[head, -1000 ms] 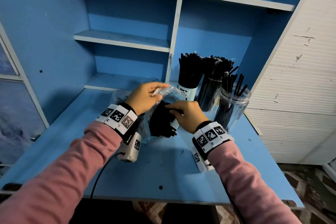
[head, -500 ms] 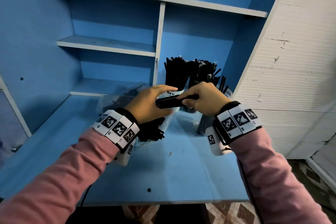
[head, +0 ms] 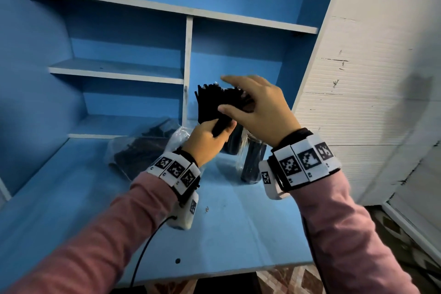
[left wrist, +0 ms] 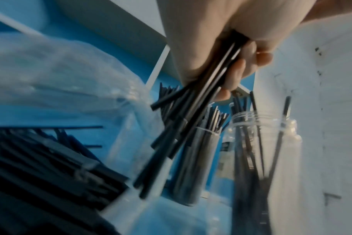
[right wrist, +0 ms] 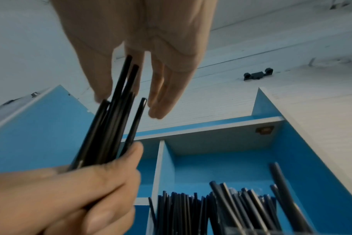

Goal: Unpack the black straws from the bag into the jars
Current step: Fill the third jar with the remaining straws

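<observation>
Left hand fingers clamp black straws bundle above jars; right hand fingers spread loose, empty.

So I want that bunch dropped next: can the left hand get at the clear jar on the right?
Probably yes. The left hand grips the straw bunch above the jars, and the clear jar has an open mouth holding only a few straws. The right hand hovers open over the bunch and may need to move aside.
</observation>
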